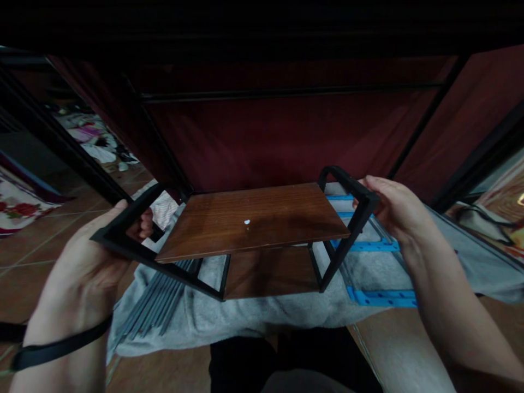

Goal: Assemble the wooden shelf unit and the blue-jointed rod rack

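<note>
Wood-grain rectangular board (pixel 221 218), black angular frame (pixel 349 243), fuzzy grey cloth (pixel 262 314) beneath.

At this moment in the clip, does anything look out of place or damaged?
A small white mark near the middle of the upper brown board stands out against the wood grain; chip or scrap, I cannot tell. In the left background, cloths lie jumbled.

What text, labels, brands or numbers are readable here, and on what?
None readable.
White spot on the upper board: too small to tell if it bears print.
Black frame, blue strips, dark wristband: no legible marking.
</note>
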Demonstrator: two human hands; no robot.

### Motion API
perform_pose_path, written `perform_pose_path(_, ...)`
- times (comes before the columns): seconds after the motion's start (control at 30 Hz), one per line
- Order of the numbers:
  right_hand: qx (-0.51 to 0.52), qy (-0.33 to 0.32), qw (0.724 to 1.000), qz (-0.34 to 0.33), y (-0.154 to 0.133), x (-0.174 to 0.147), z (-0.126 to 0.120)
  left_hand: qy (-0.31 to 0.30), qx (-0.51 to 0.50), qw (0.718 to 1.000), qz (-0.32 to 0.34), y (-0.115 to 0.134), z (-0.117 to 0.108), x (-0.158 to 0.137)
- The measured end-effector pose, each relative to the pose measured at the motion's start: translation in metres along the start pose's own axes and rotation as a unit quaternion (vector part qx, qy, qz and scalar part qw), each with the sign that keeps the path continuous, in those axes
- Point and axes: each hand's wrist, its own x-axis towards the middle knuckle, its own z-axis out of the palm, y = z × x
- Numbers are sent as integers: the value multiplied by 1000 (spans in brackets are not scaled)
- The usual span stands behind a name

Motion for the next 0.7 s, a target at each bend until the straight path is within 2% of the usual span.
perform_pose_path(0.1, 28, -14, 999, 31, -5, 0, 2, -35, -10, 999, -34, -2, -3, 7)
perform_pose_path(0.2, 22, -40, 998, 50, -9, 1, 5, -28, -47, 997, -57, -3, -2, 13)
perform_pose_path(0.47, 2, -61, 996, 70, -15, 4, 8, -72, -62, 994, -56, -3, -5, 24)
perform_pose_path(0.7, 24, -93, 993, 73, -18, 6, 7, -80, -42, 993, -79, -1, 0, 25)
